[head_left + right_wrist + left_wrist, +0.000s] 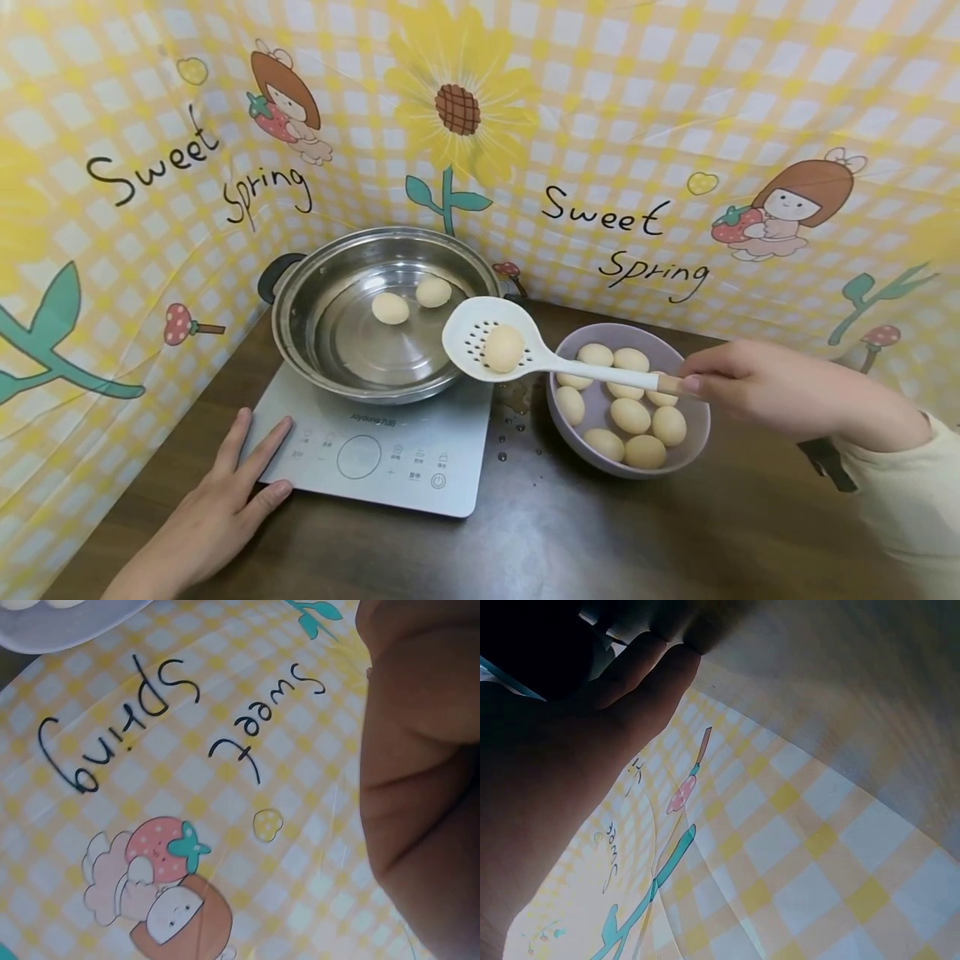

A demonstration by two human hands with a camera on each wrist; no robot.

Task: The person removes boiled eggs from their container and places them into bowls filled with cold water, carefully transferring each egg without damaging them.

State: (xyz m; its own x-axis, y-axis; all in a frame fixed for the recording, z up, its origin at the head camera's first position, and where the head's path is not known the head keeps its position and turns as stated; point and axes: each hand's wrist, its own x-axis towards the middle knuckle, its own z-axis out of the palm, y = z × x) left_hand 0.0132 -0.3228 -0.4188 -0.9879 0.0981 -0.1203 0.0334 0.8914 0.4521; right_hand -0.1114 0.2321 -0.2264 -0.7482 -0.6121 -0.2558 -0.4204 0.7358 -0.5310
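Note:
In the head view my right hand [757, 387] grips the wooden end of a white slotted spoon [468, 346]. One egg [503, 348] rests in the spoon's bowl, which overlaps the right rim of a steel pot [360, 393]. Two more eggs lie inside the pot, a left egg [391, 308] and a right egg [433, 292], in what looks like clear water. The spoon's handle passes over a purple bowl [697, 433] that holds several eggs. My left hand [217, 500], fingers spread, rests at the left front corner of a white induction cooker [457, 492].
The pot stands on the back of the cooker, its black side handle [277, 275] pointing left. Water drops [503, 457] dot the dark wooden table [555, 533] between cooker and bowl. A yellow checked cloth [600, 100] covers the walls behind and to the left.

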